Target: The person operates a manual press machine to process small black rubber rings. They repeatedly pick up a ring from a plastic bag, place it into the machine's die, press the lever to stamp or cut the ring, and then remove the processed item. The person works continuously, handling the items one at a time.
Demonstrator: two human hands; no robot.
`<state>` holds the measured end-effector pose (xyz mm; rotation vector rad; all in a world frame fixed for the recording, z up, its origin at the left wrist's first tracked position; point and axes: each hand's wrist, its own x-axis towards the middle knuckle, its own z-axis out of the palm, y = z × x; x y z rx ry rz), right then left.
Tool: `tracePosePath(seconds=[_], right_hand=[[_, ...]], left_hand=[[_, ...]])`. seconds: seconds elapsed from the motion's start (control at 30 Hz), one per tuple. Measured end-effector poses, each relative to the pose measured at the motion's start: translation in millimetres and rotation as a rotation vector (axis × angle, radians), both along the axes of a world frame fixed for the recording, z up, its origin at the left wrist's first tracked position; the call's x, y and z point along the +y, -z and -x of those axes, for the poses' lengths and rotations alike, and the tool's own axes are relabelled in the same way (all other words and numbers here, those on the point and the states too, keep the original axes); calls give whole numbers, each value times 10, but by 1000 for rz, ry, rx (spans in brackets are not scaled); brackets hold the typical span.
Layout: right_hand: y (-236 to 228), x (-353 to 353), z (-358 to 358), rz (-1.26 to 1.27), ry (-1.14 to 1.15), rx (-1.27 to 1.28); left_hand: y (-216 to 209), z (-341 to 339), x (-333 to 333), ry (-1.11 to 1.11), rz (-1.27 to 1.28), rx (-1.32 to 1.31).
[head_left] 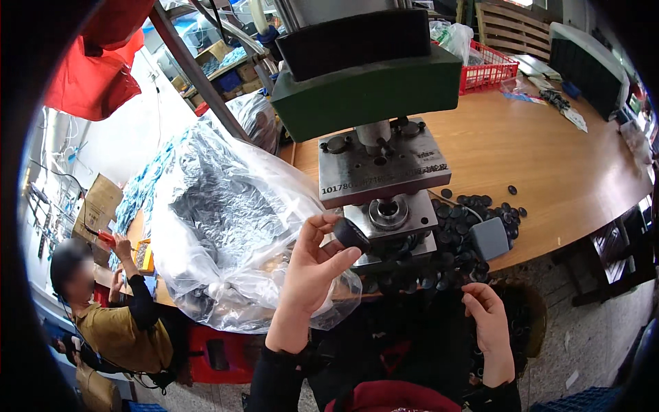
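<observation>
My left hand [307, 278] grips a black ring-shaped part [351, 235] between thumb and fingers, just left of the lower die. That steel lower die [389, 214] has a round raised seat with a hole in its middle. Above it hangs the steel upper die plate [384, 165], fixed under the green press head [367, 93]. My right hand [489, 323] is at the table's front edge, its fingers curled together; whatever they may hold cannot be made out. Beyond it, black round parts [453, 226] lie heaped to the right of the die, around a grey box [490, 239].
A large clear plastic bag [226, 206] of dark contents stands left of the press. On the wooden table [549, 165], a red crate [489, 69] sits at the back. A dark container [525, 316] is below the right edge. Another person [117, 323] works at far left.
</observation>
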<state>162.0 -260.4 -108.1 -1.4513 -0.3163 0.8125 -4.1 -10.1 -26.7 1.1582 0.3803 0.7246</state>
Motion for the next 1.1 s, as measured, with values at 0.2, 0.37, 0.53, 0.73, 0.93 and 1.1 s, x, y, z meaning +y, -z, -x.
tracePosePath(seconds=[0.2,0.37,0.53,0.73,0.93,1.1], right_hand=[[79,34,15,-6,-12,27],[68,3,15,20,7,42],[186,-57,-31,39,19,52],[192,36,10,-22,11,126],[172,43,11,-6,-8,106],[221,-77,-116,33,38,99]], left_hand=[[123,-308,33,-274,-452,138],[201,-564,-59,-364,-520,109],[151,-622,66,-369,-888,450],[-82,-586,62,-329,-1067,613],[-153,-626,80,-142,-741,603],[127,-656,-40,-354,-739,285]])
